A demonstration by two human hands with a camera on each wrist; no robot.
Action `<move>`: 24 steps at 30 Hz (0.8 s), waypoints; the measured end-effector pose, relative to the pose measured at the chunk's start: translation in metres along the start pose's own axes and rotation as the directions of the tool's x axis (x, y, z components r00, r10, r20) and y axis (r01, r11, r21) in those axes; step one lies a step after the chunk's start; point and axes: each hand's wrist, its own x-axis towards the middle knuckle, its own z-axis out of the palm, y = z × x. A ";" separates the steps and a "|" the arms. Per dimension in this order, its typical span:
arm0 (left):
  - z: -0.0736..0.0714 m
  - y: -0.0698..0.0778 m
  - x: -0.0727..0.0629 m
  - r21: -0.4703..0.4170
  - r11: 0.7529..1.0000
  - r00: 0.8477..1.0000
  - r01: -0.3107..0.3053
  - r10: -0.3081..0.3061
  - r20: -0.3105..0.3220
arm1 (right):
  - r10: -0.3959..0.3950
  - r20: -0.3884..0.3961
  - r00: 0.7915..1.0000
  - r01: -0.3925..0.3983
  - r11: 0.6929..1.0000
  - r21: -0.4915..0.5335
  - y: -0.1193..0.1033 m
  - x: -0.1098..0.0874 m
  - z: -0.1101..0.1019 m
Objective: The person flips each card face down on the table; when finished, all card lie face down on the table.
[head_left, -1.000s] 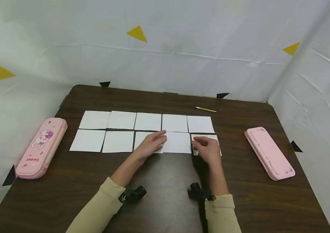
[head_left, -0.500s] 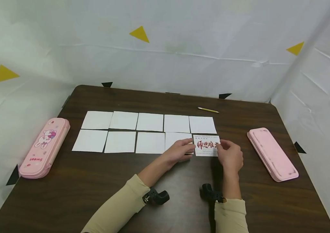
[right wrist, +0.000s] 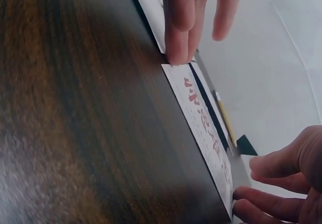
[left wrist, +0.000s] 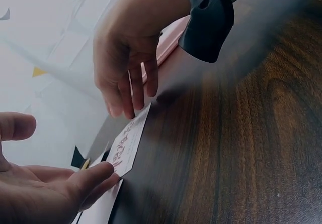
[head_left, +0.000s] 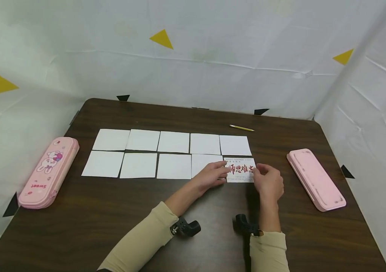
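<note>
A white card with red Chinese characters [head_left: 241, 170] lies face up at the right end of the near row of cards. My left hand [head_left: 210, 175] has its fingers extended over the card's left edge; in the right wrist view those fingertips [right wrist: 177, 53] touch that end. My right hand [head_left: 269, 183] is at the opposite edge, its fingers loosely bent and the thumb apart from them in the right wrist view. Neither hand grips the card. Blank white cards [head_left: 174, 166] continue the row leftward, one partly hidden under my left hand.
Behind is a second row of blank cards [head_left: 175, 142], with a yellow pencil [head_left: 242, 128] beyond it. Pink pencil cases flank the cards: a printed one [head_left: 48, 172] at left, a plainer one [head_left: 315, 179] at right. White sheeting [head_left: 213, 83] stands around the dark wooden table [head_left: 213, 226].
My left hand has moved right from the near row's middle card to the printed card's left edge. My right hand has shifted right from over that card to its right edge, uncovering the red characters.
</note>
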 end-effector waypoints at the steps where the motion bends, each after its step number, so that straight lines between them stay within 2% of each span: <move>1: 0.000 0.000 0.000 0.001 1.000 1.000 0.001 -0.001 0.003 | 0.001 -0.003 1.000 -0.001 1.000 -0.005 0.000 0.000 0.000; 12: 0.001 0.001 0.003 -0.017 1.000 1.000 0.005 -0.006 -0.006 | 0.010 0.042 0.999 -0.012 0.998 0.058 0.007 0.007 -0.004; 19: 0.001 0.002 0.004 -0.042 0.999 1.000 0.021 -0.021 -0.020 | -0.002 -0.017 1.000 0.005 0.985 0.174 0.010 0.011 -0.004; 24: 0.001 0.000 0.003 -0.072 0.997 0.999 0.032 -0.034 -0.027 | 0.011 -0.034 0.999 -0.001 0.960 0.281 0.012 0.011 -0.003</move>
